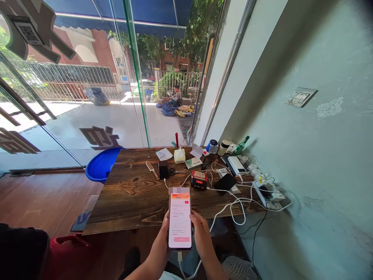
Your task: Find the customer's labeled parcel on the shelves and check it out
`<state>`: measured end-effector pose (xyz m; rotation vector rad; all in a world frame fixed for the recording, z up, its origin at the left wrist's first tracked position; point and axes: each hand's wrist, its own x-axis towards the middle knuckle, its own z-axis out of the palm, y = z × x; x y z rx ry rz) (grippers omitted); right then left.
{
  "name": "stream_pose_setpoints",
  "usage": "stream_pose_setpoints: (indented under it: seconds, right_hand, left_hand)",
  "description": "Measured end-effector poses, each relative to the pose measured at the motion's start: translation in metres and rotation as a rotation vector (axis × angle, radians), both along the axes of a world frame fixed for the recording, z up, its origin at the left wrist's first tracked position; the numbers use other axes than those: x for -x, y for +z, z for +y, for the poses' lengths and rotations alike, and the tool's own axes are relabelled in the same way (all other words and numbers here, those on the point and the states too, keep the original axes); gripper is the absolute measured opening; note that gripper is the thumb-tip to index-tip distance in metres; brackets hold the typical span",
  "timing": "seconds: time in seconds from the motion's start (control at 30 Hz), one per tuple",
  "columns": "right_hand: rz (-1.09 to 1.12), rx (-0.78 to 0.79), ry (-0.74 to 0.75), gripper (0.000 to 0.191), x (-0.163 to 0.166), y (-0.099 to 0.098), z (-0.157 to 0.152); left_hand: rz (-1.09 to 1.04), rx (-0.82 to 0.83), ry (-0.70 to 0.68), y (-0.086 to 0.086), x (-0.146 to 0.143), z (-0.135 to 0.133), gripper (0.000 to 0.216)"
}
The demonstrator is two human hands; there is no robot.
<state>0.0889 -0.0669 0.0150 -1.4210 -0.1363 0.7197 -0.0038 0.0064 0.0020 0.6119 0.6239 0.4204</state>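
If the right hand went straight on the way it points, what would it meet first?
The right hand points forward and inward, so first would come the slim rectangular smartphone with a white-and-pink screen, which it touches. Beyond, probably the dark brown wooden table, though depth is unclear.

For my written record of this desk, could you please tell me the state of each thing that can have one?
Held phone: screen lit, white cable plugged in below
Left hand: holding the phone's left side
Right hand: holding its right side
Black slab: lying flat, face dark
Tissue pack: open, tissue sticking out
Power strip: plugs inserted
Wall switch: position too small to tell
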Motion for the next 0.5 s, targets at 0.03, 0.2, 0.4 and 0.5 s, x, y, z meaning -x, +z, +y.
stream_pose_setpoints:
  seconds: [0.03, 0.2, 0.4, 0.5]
  right_hand:
    - [0.000, -0.006, 0.011, 0.030, 0.000, 0.001, 0.000]
    - [0.025, -0.041, 0.036, 0.034, 0.001, 0.002, 0.001]
    - [-0.020, -0.108, 0.059, 0.039, -0.007, 0.001, 0.006]
    - [-0.047, -0.079, 0.020, 0.041, -0.010, 0.001, 0.007]
  left_hand:
    - [0.000, 0.000, 0.000, 0.002, 0.000, 0.000, 0.041]
    - [-0.003, -0.023, -0.002, 0.006, 0.000, 0.000, 0.037]
    - [-0.050, 0.026, -0.047, -0.013, -0.002, -0.001, 0.054]
    - [-0.067, -0.009, -0.073, -0.022, -0.002, -0.003, 0.052]
